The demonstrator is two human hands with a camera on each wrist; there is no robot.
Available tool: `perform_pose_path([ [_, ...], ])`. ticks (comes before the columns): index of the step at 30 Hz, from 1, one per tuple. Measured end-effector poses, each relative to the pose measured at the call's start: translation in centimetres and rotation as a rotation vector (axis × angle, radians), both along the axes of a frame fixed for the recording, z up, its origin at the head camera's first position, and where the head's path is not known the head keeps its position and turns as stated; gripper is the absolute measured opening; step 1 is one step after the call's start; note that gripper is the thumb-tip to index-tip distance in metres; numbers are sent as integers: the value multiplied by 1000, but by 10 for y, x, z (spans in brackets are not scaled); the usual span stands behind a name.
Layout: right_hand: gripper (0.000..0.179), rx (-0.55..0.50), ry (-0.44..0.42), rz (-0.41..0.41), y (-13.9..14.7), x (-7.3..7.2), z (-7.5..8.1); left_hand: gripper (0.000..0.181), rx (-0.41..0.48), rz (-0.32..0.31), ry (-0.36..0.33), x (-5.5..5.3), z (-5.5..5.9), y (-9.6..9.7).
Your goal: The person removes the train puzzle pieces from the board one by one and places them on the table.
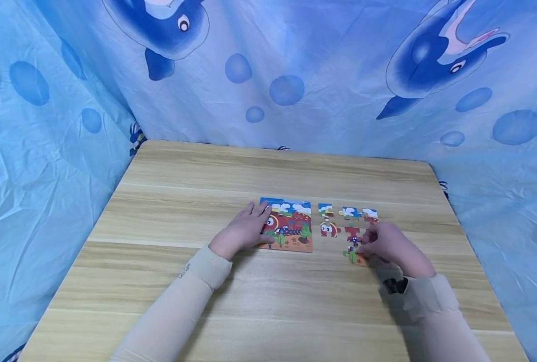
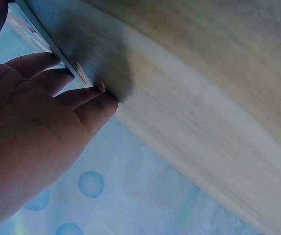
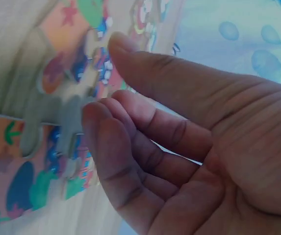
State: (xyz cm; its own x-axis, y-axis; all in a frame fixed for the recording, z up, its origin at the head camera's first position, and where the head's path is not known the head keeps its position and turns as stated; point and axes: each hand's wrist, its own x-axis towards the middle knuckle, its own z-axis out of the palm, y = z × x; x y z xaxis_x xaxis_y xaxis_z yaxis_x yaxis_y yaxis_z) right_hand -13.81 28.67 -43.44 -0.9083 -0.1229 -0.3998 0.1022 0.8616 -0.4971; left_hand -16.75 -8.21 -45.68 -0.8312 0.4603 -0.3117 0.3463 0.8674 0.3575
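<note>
A picture board showing a red cartoon train lies flat on the table. My left hand rests at its left side, fingers extended over the left edge and thumb at the lower left corner. In the left wrist view its fingertips touch the tabletop beside the board's dark edge. To the right are loose jigsaw pieces: a train-face piece, a cloud piece and several more. Over the lower right ones hovers my right hand, fingers bent, thumb apart from them, with nothing visible between.
A wood-grain table spreads around the board and pieces. Blue cloth printed with dolphins and bubbles hangs behind and at both sides. Near the right wrist, an orange-and-green edge piece lies apart from the neighbouring pieces.
</note>
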Motion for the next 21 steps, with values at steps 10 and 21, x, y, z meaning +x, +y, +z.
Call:
perform_pose_path([
  [10,17,-44,161,78,-33,-8,5,92,-2,-2,27,-3,1,-1],
  [21,31,-141,164,158,-92,-7,-1,91,7,2,12,1,-5,-2],
])
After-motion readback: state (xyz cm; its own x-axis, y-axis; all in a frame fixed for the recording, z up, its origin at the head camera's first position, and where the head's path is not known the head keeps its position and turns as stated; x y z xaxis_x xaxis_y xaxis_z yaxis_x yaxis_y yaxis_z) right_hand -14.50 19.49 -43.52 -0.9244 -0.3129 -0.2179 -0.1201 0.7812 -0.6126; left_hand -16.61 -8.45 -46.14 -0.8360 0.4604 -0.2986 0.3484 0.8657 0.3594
